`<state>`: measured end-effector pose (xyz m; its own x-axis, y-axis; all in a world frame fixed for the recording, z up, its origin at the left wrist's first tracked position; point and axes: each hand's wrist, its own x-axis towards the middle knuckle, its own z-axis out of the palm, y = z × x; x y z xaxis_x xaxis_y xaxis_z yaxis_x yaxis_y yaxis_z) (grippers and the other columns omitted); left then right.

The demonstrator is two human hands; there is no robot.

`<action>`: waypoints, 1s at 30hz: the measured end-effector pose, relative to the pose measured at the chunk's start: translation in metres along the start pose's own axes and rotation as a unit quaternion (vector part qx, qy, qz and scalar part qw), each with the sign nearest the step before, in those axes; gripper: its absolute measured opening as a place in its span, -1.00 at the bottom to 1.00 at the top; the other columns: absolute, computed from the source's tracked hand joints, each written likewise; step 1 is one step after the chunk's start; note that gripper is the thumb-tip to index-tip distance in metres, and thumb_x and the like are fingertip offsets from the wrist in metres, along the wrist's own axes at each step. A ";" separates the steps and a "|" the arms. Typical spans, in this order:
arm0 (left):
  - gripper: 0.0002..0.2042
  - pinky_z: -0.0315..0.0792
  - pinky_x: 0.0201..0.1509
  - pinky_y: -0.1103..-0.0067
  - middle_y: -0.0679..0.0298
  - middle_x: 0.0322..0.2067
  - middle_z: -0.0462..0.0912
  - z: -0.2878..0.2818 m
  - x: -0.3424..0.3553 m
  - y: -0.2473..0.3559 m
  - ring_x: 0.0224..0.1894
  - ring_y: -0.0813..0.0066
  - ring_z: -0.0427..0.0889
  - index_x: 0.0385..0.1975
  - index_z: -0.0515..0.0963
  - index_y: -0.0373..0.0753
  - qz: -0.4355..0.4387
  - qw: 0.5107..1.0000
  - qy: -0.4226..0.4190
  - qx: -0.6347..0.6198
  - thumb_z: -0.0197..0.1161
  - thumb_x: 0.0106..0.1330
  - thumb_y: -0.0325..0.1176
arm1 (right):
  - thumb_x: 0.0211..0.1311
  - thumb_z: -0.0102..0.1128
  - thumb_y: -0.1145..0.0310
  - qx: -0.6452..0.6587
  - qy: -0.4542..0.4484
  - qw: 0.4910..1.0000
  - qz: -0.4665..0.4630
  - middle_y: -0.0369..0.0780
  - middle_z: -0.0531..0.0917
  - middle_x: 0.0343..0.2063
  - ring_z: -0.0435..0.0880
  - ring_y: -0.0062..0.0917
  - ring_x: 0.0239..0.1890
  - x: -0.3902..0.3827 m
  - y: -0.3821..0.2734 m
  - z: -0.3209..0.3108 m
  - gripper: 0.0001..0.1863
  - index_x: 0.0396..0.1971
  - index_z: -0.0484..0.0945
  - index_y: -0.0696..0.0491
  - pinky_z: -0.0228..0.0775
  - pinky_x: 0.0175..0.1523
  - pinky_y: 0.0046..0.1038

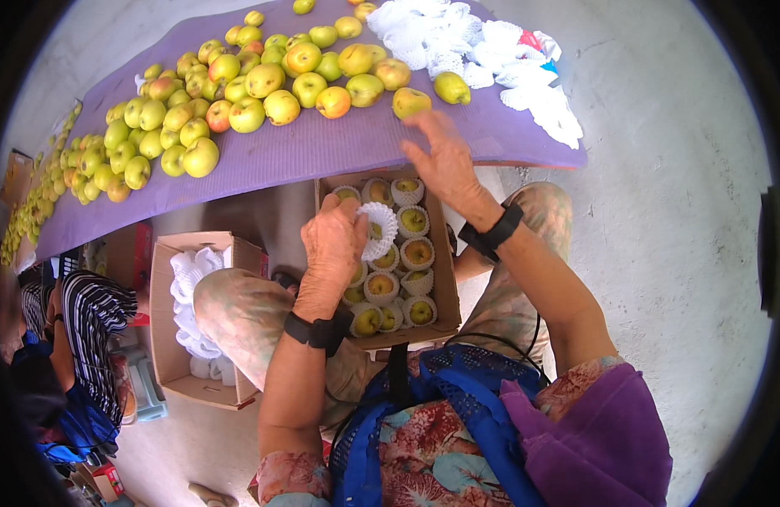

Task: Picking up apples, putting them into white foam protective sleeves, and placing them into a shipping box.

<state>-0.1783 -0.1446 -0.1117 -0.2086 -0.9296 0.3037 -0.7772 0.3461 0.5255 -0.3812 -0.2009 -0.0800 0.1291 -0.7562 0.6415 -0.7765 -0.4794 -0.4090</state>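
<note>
My left hand (333, 239) is closed on the edge of a white foam fruit net (379, 230), held above an open cardboard box (446, 291). Inside that box, apples in foam nets, such as a netted apple (419, 253), sit in rows. Over the front edge of the purple table, my right hand (445, 160) reaches out with its fingers apart. Its fingertips are at or just short of a yellow-green apple (411, 102); whether they touch it I cannot tell. A greener apple (451, 88) lies just right of that one.
A purple ribbed tabletop (263, 165) carries a large spread of loose apples. White foam nets (440, 38) are heaped at its far right. Left of my knee stands a second cardboard box (205, 390) with more nets. Another person in striped trousers (94, 338) sits at the left.
</note>
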 end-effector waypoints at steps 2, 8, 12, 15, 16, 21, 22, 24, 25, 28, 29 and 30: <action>-0.83 0.48 -0.25 0.33 0.16 -0.36 0.59 -0.001 0.000 -0.001 -0.31 0.08 0.61 -0.31 0.60 -0.23 -0.007 1.000 -0.005 -0.006 0.32 0.10 -0.38 | 0.04 0.27 0.33 -0.017 0.026 1.000 -0.002 -0.05 0.53 -0.15 0.47 -0.11 -0.03 0.019 0.018 0.005 -0.59 -0.09 0.44 0.09 0.33 0.06 -0.19; -0.82 0.48 -0.23 0.33 0.14 -0.38 0.59 -0.004 0.001 -0.001 -0.32 0.08 0.61 -0.30 0.59 -0.25 -0.013 1.000 -0.015 -0.016 0.32 0.10 -0.38 | 0.01 0.32 0.23 -0.050 0.008 0.992 0.118 -0.02 0.49 -0.06 0.40 -0.09 0.08 0.042 0.054 0.030 -0.40 0.08 0.39 0.10 0.29 0.14 -0.18; -0.83 0.48 -0.24 0.29 0.08 -0.37 0.59 -0.005 0.000 -0.001 -0.32 0.03 0.61 -0.32 0.58 -0.26 -0.010 1.000 -0.006 -0.025 0.32 0.10 -0.39 | -0.04 0.36 0.14 -0.055 -0.050 0.976 0.203 0.00 0.46 -0.02 0.41 -0.09 0.07 0.043 0.066 0.038 -0.29 0.15 0.36 0.09 0.30 0.15 -0.17; -0.82 0.48 -0.23 0.29 0.06 -0.35 0.60 -0.007 0.001 -0.001 -0.31 0.02 0.62 -0.31 0.57 -0.26 -0.012 1.000 -0.005 -0.021 0.31 0.10 -0.39 | -0.13 0.43 0.14 -0.101 -0.046 0.975 0.194 0.08 0.49 -0.04 0.43 -0.10 0.06 0.042 0.056 0.034 -0.30 0.05 0.45 0.15 0.28 0.17 -0.24; -0.81 0.48 -0.20 0.32 0.07 -0.35 0.63 -0.008 0.000 -0.001 -0.29 0.05 0.62 -0.28 0.58 -0.25 -0.018 1.000 -0.012 -0.014 0.31 0.11 -0.38 | -0.13 0.43 0.14 -0.101 -0.048 0.975 0.194 0.08 0.49 -0.04 0.43 -0.10 0.06 0.043 0.053 0.031 -0.30 0.05 0.45 0.15 0.28 0.17 -0.24; -0.81 0.49 -0.19 0.30 0.06 -0.42 0.65 -0.009 0.006 0.000 -0.32 0.04 0.64 -0.30 0.57 -0.26 -0.044 0.999 -0.005 -0.020 0.30 0.11 -0.35 | -0.18 0.47 0.24 -0.053 -0.067 0.984 0.153 -0.06 0.58 -0.12 0.56 -0.23 -0.06 0.039 0.062 0.023 -0.37 -0.02 0.48 0.12 0.40 0.07 -0.36; -0.80 0.50 -0.19 0.30 0.06 -0.45 0.66 -0.010 0.007 -0.001 -0.34 0.04 0.65 -0.31 0.57 -0.26 -0.061 0.998 -0.010 -0.013 0.30 0.11 -0.33 | -0.18 0.47 0.24 -0.049 -0.076 0.984 0.154 -0.06 0.58 -0.12 0.56 -0.23 -0.06 0.034 0.060 0.020 -0.37 -0.02 0.48 0.12 0.40 0.07 -0.36; -0.80 0.50 -0.20 0.30 0.06 -0.47 0.65 -0.012 0.008 -0.003 -0.35 0.04 0.65 -0.32 0.56 -0.26 -0.081 0.997 -0.002 -0.009 0.30 0.11 -0.31 | -0.21 0.48 0.27 0.109 -0.079 0.972 0.193 -0.11 0.60 -0.21 0.58 -0.33 -0.10 0.032 0.041 0.008 -0.32 -0.01 0.44 0.16 0.43 0.03 -0.35; -0.79 0.50 -0.21 0.30 0.06 -0.49 0.65 -0.010 0.009 -0.003 -0.36 0.04 0.65 -0.33 0.56 -0.26 -0.089 0.996 0.006 -0.009 0.30 0.10 -0.29 | -0.21 0.48 0.27 0.113 -0.083 0.971 0.193 -0.11 0.60 -0.21 0.58 -0.33 -0.10 0.028 0.028 0.002 -0.32 -0.01 0.44 0.16 0.43 0.03 -0.35; -0.78 0.50 -0.25 0.29 0.05 -0.50 0.64 -0.011 0.008 -0.004 -0.37 0.02 0.65 -0.33 0.56 -0.25 -0.101 0.995 0.016 -0.007 0.29 0.10 -0.27 | -0.14 0.45 0.33 0.320 -0.094 0.917 0.220 -0.17 0.61 -0.18 0.59 -0.47 -0.10 0.007 -0.023 -0.017 -0.38 -0.01 0.44 0.18 0.42 0.03 -0.46; -0.78 0.50 -0.26 0.28 0.03 -0.49 0.64 -0.012 0.008 -0.004 -0.37 0.01 0.64 -0.32 0.56 -0.25 -0.107 0.994 0.016 -0.011 0.29 0.10 -0.28 | -0.12 0.44 0.34 0.371 -0.132 0.889 0.233 -0.19 0.61 -0.16 0.58 -0.49 -0.08 -0.001 -0.039 -0.019 -0.39 0.00 0.44 0.19 0.41 0.04 -0.48; -0.78 0.50 -0.26 0.28 0.03 -0.49 0.64 -0.012 0.008 -0.004 -0.37 0.01 0.64 -0.32 0.56 -0.25 -0.106 0.994 0.015 -0.010 0.29 0.10 -0.28 | -0.10 0.43 0.35 0.420 -0.169 0.858 0.244 -0.21 0.60 -0.14 0.56 -0.52 -0.06 -0.008 -0.051 -0.019 -0.40 0.00 0.44 0.19 0.40 0.06 -0.49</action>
<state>-0.1694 -0.1517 -0.1023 -0.0227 -0.9779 0.2080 -0.7903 0.1450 0.5953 -0.3545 -0.1621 -0.0518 0.1962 -0.9761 0.0940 -0.0884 -0.1131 -0.9896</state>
